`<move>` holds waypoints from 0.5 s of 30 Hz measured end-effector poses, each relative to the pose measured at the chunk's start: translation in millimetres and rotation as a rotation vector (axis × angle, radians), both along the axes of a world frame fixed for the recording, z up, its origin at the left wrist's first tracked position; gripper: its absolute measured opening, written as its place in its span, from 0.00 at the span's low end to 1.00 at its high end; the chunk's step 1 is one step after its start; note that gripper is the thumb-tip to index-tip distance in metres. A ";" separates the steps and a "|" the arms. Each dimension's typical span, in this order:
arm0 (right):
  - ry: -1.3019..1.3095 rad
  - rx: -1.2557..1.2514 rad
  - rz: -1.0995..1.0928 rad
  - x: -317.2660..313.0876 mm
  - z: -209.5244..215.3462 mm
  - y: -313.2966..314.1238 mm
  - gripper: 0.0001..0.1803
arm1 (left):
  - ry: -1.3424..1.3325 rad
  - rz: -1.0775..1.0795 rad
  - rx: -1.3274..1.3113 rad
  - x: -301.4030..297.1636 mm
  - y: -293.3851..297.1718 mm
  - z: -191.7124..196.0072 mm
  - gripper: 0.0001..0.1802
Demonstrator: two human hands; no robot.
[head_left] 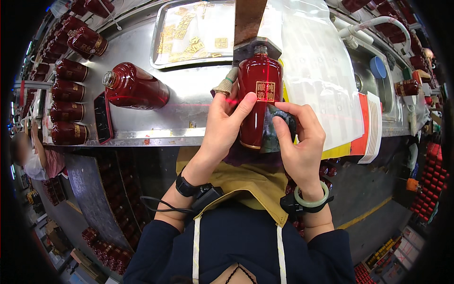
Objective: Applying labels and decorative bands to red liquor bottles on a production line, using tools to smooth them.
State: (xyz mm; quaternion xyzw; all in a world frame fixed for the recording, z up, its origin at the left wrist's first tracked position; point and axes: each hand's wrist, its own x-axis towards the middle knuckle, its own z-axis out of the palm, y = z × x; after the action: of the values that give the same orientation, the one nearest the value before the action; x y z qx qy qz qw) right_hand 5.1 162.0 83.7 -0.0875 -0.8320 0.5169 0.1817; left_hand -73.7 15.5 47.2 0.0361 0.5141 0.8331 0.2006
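At the 6 o'clock edge of the counter [194, 94], keep the red bottle [254, 118] steady, neck toward 12, long axis 12-to-6. The left hand [224, 123] wraps its 9 o'clock side; the right hand [302, 139] has fingers slightly parted, any hold unclear. Ideally, press the gold label [266, 91] evenly outward.

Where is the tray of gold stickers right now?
In the head view, the tray of gold stickers lies on the metal counter, upper left of centre, beyond the left hand and left of the red bottle that hand touches.
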 end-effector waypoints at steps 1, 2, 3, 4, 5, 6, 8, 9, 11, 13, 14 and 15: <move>0.006 0.005 0.001 0.0 -0.2 -0.1 0.11 | -0.005 -0.005 0.001 0.1 -0.2 0.7 0.37; 0.006 0.005 0.001 -0.1 -0.5 -0.2 0.11 | -0.005 -0.004 0.001 0.1 0.0 1.0 0.37; 0.015 0.007 0.002 -0.2 -1.1 0.1 0.12 | -0.001 -0.004 0.011 0.0 0.6 0.9 0.37; 0.024 0.009 0.003 -0.1 -1.4 0.4 0.12 | 0.004 -0.003 0.021 0.0 0.9 0.8 0.37; 0.023 0.009 0.003 0.3 -0.8 0.8 0.12 | 0.004 -0.002 0.021 0.1 0.6 0.4 0.37; -0.004 -0.013 0.014 0.5 0.9 1.7 0.12 | -0.012 -0.005 0.030 -0.3 -0.2 0.0 0.36; -0.090 -0.215 0.054 1.6 2.1 10.6 0.11 | -0.027 -0.005 0.039 -2.6 -2.9 -3.3 0.36; -0.073 -0.360 0.019 0.1 2.1 18.9 0.11 | -0.036 0.023 0.046 -5.7 -6.3 -7.4 0.36; -0.013 -0.495 -0.046 -3.0 -3.8 42.9 0.12 | -0.037 0.062 -0.022 -9.1 -8.8 -5.1 0.32; -0.026 -0.549 -0.039 -8.2 -9.1 52.6 0.12 | -0.031 0.057 -0.021 -11.0 -8.6 -3.5 0.33; -0.051 -0.598 -0.020 -10.1 -10.0 54.1 0.12 | -0.026 0.051 -0.020 -11.4 -8.2 -2.6 0.33; -0.098 -0.624 0.032 -12.4 -10.5 52.3 0.12 | -0.025 0.052 -0.020 -10.6 -6.7 -0.7 0.33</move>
State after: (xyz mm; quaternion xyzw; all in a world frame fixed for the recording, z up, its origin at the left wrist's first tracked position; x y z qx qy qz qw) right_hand -7.3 214.3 73.2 -0.1507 -0.6423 0.7451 0.0977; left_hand -84.4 8.8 46.4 0.0102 0.5207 0.8332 0.1857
